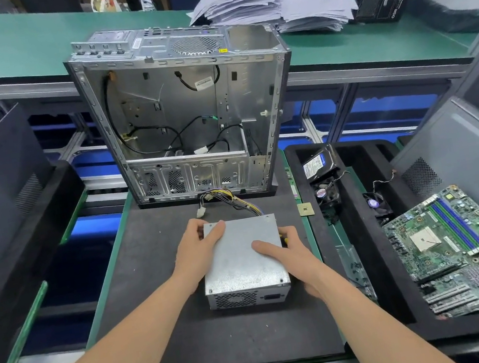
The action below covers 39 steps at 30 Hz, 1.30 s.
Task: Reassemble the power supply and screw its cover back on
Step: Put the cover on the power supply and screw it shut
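While the grey sheet-metal power supply box (239,298) sits on the black-matted table (193,331), left hand (198,248) and right hand (288,252) clasp its sides, apparently seating the cover (242,260); next: screw it down at the corners.

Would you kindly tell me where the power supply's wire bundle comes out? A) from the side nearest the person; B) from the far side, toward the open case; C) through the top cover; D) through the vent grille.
B: the wire bundle leaves the power supply at its far edge and lies between it and the open case.
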Each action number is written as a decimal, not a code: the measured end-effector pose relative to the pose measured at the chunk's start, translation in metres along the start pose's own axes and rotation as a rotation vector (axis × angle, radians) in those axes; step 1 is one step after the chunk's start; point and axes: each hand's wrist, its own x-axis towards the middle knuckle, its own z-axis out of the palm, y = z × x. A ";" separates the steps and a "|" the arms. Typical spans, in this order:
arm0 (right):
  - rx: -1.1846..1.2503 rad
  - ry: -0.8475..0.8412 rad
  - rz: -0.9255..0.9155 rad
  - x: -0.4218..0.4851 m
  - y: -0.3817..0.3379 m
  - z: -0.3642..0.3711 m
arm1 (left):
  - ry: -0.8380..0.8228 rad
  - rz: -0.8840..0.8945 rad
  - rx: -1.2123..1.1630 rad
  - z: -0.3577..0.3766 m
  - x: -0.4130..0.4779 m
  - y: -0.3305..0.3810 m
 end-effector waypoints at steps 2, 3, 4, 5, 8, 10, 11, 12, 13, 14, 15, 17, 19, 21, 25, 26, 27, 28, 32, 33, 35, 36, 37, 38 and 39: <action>-0.003 -0.003 0.003 0.000 0.000 0.000 | 0.000 0.022 0.060 -0.001 0.000 0.002; -0.003 -0.004 0.008 0.000 0.000 0.000 | -0.010 0.026 0.081 -0.001 0.001 0.002; 0.004 -0.006 0.016 -0.001 -0.001 0.000 | -0.028 0.023 0.076 -0.002 0.002 0.003; 0.020 -0.009 0.024 -0.001 -0.001 0.001 | -0.051 0.013 0.053 -0.003 0.003 0.003; 0.068 0.002 0.032 -0.005 -0.002 0.005 | -0.090 0.000 0.054 -0.004 0.004 0.001; 0.105 0.008 0.026 -0.007 -0.001 0.008 | -0.080 0.009 0.082 -0.002 0.006 -0.001; 0.138 0.007 0.028 -0.008 -0.001 0.010 | -0.069 0.011 0.091 0.000 0.006 -0.002; 0.164 0.009 0.034 -0.009 -0.002 0.012 | -0.056 0.010 0.093 0.002 0.006 -0.002; 0.170 0.026 0.039 -0.010 -0.003 0.014 | -0.047 0.011 0.086 0.003 0.006 -0.003; 0.143 0.061 0.046 -0.011 -0.004 0.015 | -0.045 0.011 0.068 0.004 0.006 -0.004; 0.088 0.105 0.052 -0.010 -0.005 0.015 | -0.048 0.010 0.034 0.005 0.006 -0.005; -0.020 0.166 0.043 -0.010 -0.004 0.011 | -0.069 -0.005 -0.060 0.005 0.007 -0.009; 0.005 0.175 0.006 -0.013 -0.002 0.009 | -0.097 -0.025 -0.179 0.004 0.005 -0.015; 0.127 0.146 -0.045 -0.015 -0.001 0.012 | -0.116 -0.035 -0.298 0.004 0.002 -0.020; 0.285 0.057 -0.050 -0.010 -0.001 0.022 | -0.091 -0.045 -0.283 0.008 -0.003 -0.018; 0.296 0.058 -0.044 -0.008 -0.001 0.022 | -0.091 -0.056 -0.238 0.008 -0.002 -0.017; 0.298 0.060 -0.039 -0.006 -0.001 0.021 | -0.093 -0.065 -0.185 0.008 -0.002 -0.015; 0.291 0.058 -0.036 -0.005 -0.001 0.019 | -0.092 -0.070 -0.132 0.008 -0.001 -0.013; 0.199 0.049 -0.057 0.000 -0.002 0.011 | -0.059 -0.068 -0.052 0.007 -0.001 -0.012; 0.180 0.054 -0.059 0.001 -0.003 0.011 | -0.054 -0.067 -0.047 0.008 -0.002 -0.013; 0.160 0.079 -0.062 0.005 -0.004 0.011 | -0.051 -0.070 -0.022 0.008 -0.002 -0.014; 0.159 0.091 -0.061 0.007 -0.004 0.011 | -0.058 -0.076 -0.024 0.008 -0.003 -0.013; 0.171 0.093 -0.052 0.008 -0.005 0.011 | -0.069 -0.082 -0.043 0.008 -0.003 -0.014; 0.195 0.085 -0.036 0.008 -0.005 0.012 | -0.080 -0.090 -0.090 0.008 -0.003 -0.014; 0.227 0.076 -0.012 0.009 -0.006 0.013 | -0.087 -0.099 -0.156 0.008 -0.003 -0.016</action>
